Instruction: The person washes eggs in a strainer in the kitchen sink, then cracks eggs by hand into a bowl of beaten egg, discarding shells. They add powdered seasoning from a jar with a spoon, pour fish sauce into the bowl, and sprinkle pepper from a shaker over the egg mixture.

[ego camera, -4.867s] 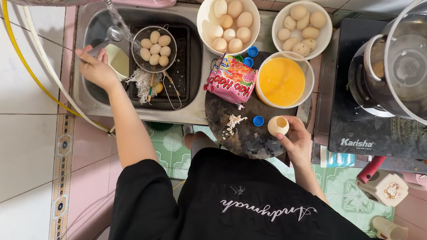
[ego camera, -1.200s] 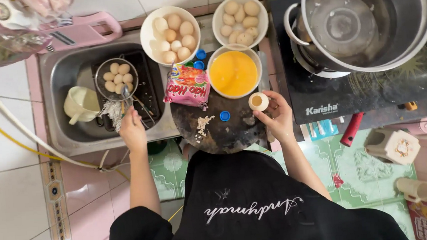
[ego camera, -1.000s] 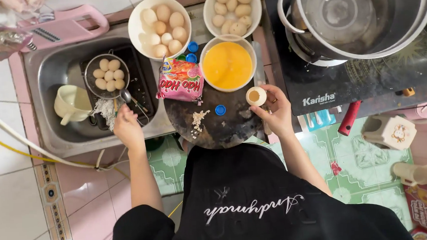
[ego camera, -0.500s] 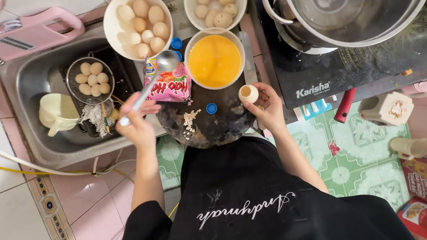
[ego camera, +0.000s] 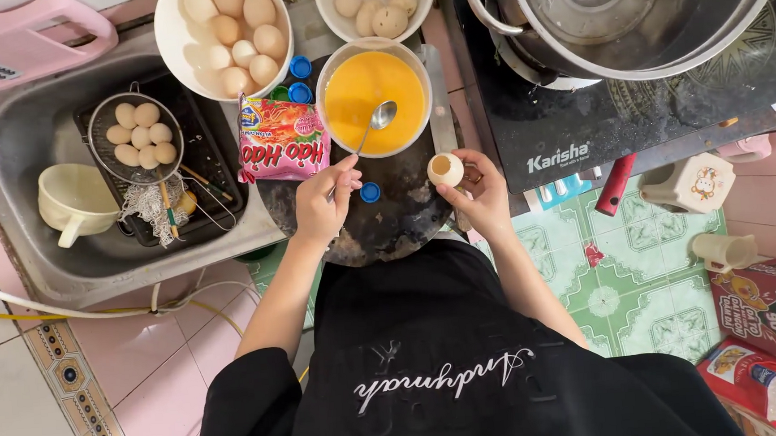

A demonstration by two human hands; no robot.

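Eggshell [ego camera: 445, 169] sits centre frame, hole up, gripped in right hand [ego camera: 486, 198], likely for filling. Left hand [ego camera: 320, 206] pinches spoon [ego camera: 373, 127], bowl end over yellow egg bowl [ego camera: 374, 99].

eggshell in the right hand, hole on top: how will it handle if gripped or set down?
The eggshell is probably fragile: the hole on top leaves a thin broken rim, so a firm squeeze may crack it. It looks hollow, so likely very light. Rounded, it would likely roll or tip if set down; the right hand holds it upright.
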